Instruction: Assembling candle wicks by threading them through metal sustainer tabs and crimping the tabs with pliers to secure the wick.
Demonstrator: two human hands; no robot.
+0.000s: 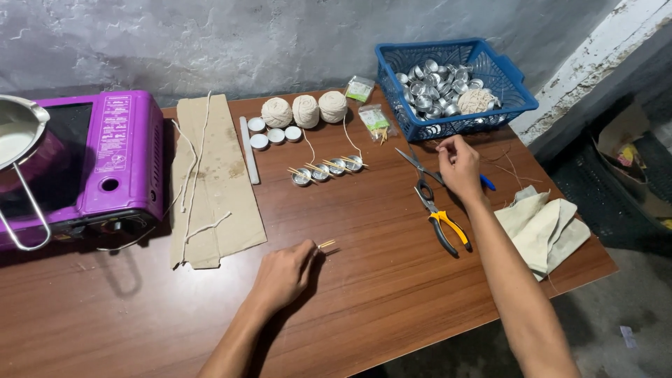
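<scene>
My left hand (pixel 283 274) rests on the wooden table (pixel 378 280) near the front, fingers pinched on a few thin wooden sticks (pixel 326 244). My right hand (pixel 460 168) reaches toward the blue basket (pixel 514 80), fingers curled over the handle end of the scissors (pixel 417 165); whether it grips them is unclear. Yellow-handled pliers (pixel 441 222) lie just below that hand. A row of small metal cups with sticks across them (pixel 327 169) sits mid-table.
The blue basket holds several metal cups (pixel 434 87) and a string ball (pixel 477 100). Three string balls (pixel 305 110), white wax discs (pixel 274 135), cardboard with string (pixel 213 178), a purple stove (pixel 105 161) with a pot (pixel 17 129), and folded cloth (pixel 542 231) are around.
</scene>
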